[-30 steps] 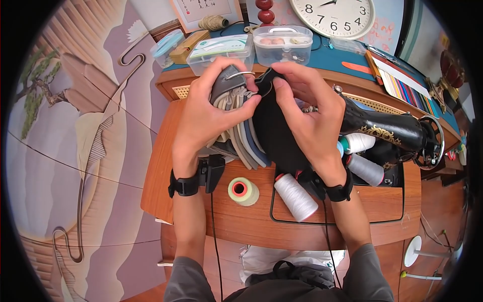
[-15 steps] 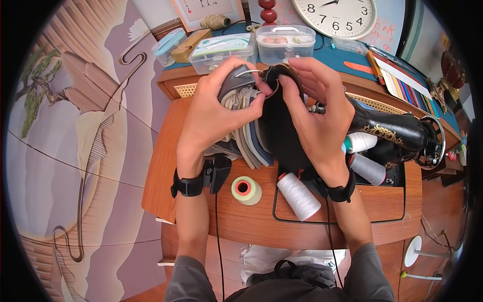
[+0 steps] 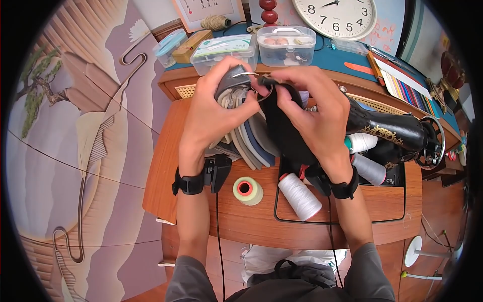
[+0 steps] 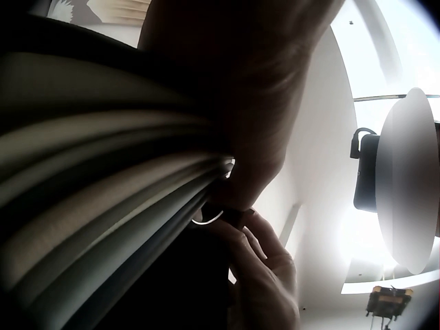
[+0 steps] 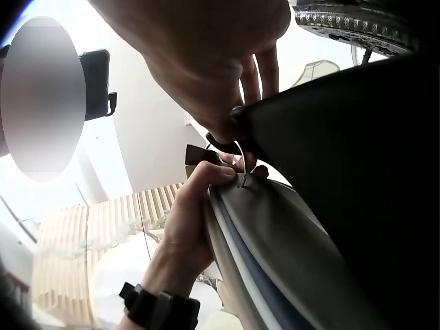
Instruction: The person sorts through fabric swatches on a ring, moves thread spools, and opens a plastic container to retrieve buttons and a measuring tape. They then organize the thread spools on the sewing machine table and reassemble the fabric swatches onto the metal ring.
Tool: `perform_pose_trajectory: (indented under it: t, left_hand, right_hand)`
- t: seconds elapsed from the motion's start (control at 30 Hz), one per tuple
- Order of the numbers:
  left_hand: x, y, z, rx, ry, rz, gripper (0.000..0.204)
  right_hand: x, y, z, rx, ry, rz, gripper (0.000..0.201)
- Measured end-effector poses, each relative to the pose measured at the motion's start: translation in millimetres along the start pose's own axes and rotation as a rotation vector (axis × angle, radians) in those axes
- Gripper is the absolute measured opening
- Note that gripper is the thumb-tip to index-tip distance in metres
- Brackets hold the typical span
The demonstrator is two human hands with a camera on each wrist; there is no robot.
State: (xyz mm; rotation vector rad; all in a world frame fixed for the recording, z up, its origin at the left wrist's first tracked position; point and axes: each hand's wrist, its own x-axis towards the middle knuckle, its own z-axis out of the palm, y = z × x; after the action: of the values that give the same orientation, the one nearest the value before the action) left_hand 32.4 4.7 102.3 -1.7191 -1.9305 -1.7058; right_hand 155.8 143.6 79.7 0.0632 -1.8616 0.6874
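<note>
Pale green cone point(image 3: 251, 192): resting on the wooden table point(image 3: 236, 221), near a white cone point(image 3: 300, 197) that is lying on its side.
Left hand point(image 3: 214, 108): gripping the swatches point(image 3: 246, 143) at their upper end, thumb and fingers curling round them.
Right hand point(image 3: 322, 108): pinching a black piece point(image 3: 284, 126) near its top edge.
Swatches: hanging below the left hand in grey, beige and blue layers, the black piece hanging just beside them.
Metal ring point(image 5: 243, 165): running through a grey swatch, between the hands.
Sewing machine point(image 3: 385, 126): standing beyond the right wrist.
Clear box point(image 3: 287, 50): sitting on the blue-green surface point(image 3: 329, 63).
Clock point(image 3: 336, 17): showing behind it.
</note>
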Motion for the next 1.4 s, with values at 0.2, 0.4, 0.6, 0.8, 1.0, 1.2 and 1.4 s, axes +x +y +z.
perform_pose_trajectory:
  t: [0.2, 0.4, 0.6, 0.8, 1.0, 1.2, 1.4]
  left_hand:
    - [0, 9, 2, 0.013, -0.072, 0.019, 0.028]
    - [-1, 8, 0, -0.044, -0.073, -0.013, 0.029]
    - [-1, 2, 1, -0.006, -0.018, 0.063, 0.029]
    - [-1, 0, 1, -0.065, -0.009, 0.068, 0.028]
    - [-1, -4, -1, -0.071, -0.056, 0.042, 0.03]
    - [0, 1, -3, 0.036, -0.05, 0.145, 0.031]
    - [-2, 5, -1, 0.002, -0.051, 0.059, 0.03]
  right_hand:
    - [0, 5, 5, -0.169, 0.198, -0.343, 0.021]
    - [-7, -3, 11, 0.071, 0.214, 0.041, 0.025]
    - [0, 10, 3, 0.018, 0.147, -0.288, 0.021]
    - [5, 7, -9, 0.086, -0.137, -0.134, 0.023]
    - [6, 4, -9, 0.227, -0.174, -0.078, 0.024]
    - [6, -7, -16, 0.085, -0.206, -0.08, 0.031]
    - [8, -12, -18, 0.104, -0.138, -0.164, 0.061]
